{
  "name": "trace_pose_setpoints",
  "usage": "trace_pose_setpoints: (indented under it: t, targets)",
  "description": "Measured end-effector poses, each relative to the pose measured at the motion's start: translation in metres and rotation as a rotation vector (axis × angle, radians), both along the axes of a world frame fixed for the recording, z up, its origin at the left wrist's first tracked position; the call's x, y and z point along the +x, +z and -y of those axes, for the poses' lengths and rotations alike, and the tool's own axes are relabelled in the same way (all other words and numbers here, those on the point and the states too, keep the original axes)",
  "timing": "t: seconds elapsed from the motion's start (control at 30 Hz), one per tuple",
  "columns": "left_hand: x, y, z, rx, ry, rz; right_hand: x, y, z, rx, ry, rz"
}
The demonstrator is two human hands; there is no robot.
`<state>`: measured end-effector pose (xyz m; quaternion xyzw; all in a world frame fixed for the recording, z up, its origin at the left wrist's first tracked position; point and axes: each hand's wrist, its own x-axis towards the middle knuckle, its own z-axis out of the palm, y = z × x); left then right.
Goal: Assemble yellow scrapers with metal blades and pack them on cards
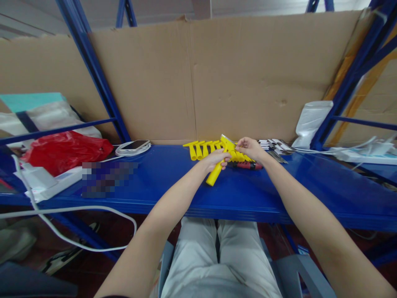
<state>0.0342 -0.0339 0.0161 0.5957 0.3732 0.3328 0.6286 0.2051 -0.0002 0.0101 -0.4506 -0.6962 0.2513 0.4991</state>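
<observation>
My left hand is wrapped round a yellow scraper-like tool, whose round handle points down toward the table's front edge. A thin metal strip shows at the tool's upper end. My right hand is at the right side of that end, its fingers bent together; what they pinch, if anything, is too small to tell. Behind my hands lies a row of several similar yellow tools. A red and black tool lies just below my right hand.
Flat blades or packets lie right of my right hand. A white pouch leans by the right post. On the left are a phone with coiled white cable, a red bag and a power strip. Cardboard stands behind the blue table.
</observation>
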Motion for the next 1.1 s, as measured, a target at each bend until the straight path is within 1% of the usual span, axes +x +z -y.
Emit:
trace_pose_setpoints:
  t: [0.27, 0.4, 0.5, 0.6, 0.7, 0.8, 0.93, 1.03, 1.1]
  targets:
    - [-0.001, 0.000, -0.001, -0.007, -0.038, 0.049, -0.002, 0.003, 0.004, -0.031, -0.030, 0.008]
    - [-0.001, 0.000, -0.001, -0.036, 0.006, 0.070, -0.003, 0.005, 0.008, -0.019, -0.116, 0.051]
    - [-0.002, 0.001, -0.001, -0.040, -0.003, 0.074, -0.003, 0.006, 0.011, -0.004, -0.191, 0.083]
    - [-0.003, 0.001, -0.002, -0.038, -0.008, 0.085, -0.005, 0.006, 0.013, -0.017, -0.236, 0.081]
    - [-0.003, 0.001, -0.002, -0.047, 0.003, 0.107, -0.006, 0.005, 0.012, -0.082, -0.243, 0.030]
    - [-0.002, 0.000, -0.003, -0.054, 0.012, 0.111, -0.009, 0.006, 0.012, -0.169, -0.216, -0.029]
    - [-0.003, 0.000, -0.004, -0.047, 0.001, 0.111, -0.013, 0.004, 0.013, -0.244, -0.196, -0.022]
    - [-0.003, 0.000, -0.003, -0.048, 0.013, 0.119, -0.012, 0.000, 0.010, -0.217, -0.199, 0.040]
    - [-0.003, 0.001, -0.003, -0.053, 0.035, 0.122, -0.008, 0.001, 0.007, -0.142, -0.232, 0.155]
